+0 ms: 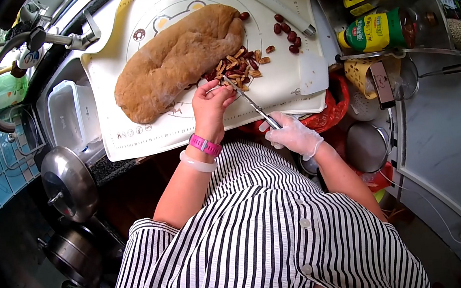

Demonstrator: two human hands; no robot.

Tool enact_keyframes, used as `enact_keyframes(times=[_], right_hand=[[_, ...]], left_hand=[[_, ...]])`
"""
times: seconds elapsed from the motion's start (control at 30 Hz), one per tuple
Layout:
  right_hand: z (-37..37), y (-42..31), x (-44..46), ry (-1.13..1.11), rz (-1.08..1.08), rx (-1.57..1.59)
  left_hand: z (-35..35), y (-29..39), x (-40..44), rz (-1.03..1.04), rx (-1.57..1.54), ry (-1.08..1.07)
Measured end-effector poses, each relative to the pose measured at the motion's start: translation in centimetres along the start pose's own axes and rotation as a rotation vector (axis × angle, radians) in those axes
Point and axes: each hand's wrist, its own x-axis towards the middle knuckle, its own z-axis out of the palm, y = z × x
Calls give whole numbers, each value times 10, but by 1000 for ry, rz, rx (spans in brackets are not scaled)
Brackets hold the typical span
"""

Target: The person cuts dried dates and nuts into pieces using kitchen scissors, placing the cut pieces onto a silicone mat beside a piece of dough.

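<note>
My right hand (293,135), in a clear plastic glove, is closed on the handle of a long metal tool (251,104), which looks like scissors or tongs. Its tip points up and left to my left hand (213,106). Bare and with a pink watch at the wrist, my left hand has its fingers pinched at that tip; what they hold is too small to name. Just beyond the fingertips lies a pile of cut red dates (238,68). A long brown slab of dough (179,60) rests on the white mat (125,140) behind the pile.
Several whole dates (292,37) and a white rolling pin (270,4) lie at the mat's right. A white scraper (313,72) is near its right edge. Bottles (376,31) stand on a rack at right. A plastic box (72,115) and pot lid (69,182) are at left.
</note>
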Motion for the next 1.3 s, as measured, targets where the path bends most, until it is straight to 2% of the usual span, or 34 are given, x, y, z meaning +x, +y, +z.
enact_keyframes(times=[0.2, 0.43, 0.5, 0.53, 0.6, 0.63, 0.7, 0.83, 0.9, 1.07, 1.17, 1.3], right_hand=[[0, 14, 9, 114, -130, -258], [1, 12, 11, 182, -94, -325], [1, 16, 5, 216, -264, -342], [3, 18, 5, 216, -266, -343], [10, 17, 3, 428, -345, -590], [11, 12, 0, 429, -343, -588], [9, 1, -7, 360, -155, -645], [7, 19, -17, 409, -228, -659], [6, 23, -24, 359, -85, -672], [4, 51, -39, 390, -120, -679], [3, 55, -48, 338, -5, -656], [1, 64, -56, 334, 10, -629]], left_hand=[[-3, 3, 2, -11, 111, 32], [-3, 7, 2, -3, 145, 50], [-2, 8, 1, 12, 139, 55], [-2, 9, 1, 16, 134, 47], [-1, 8, -1, 18, 130, 39], [1, 7, -2, 10, 119, 35], [3, 3, -5, 1, 111, 26], [3, -11, -14, -70, 112, 4], [3, -20, -19, -106, 134, -22], [6, -40, -30, -138, 184, -71], [10, -48, -34, -183, 212, -77], [15, -56, -40, -200, 215, -83]])
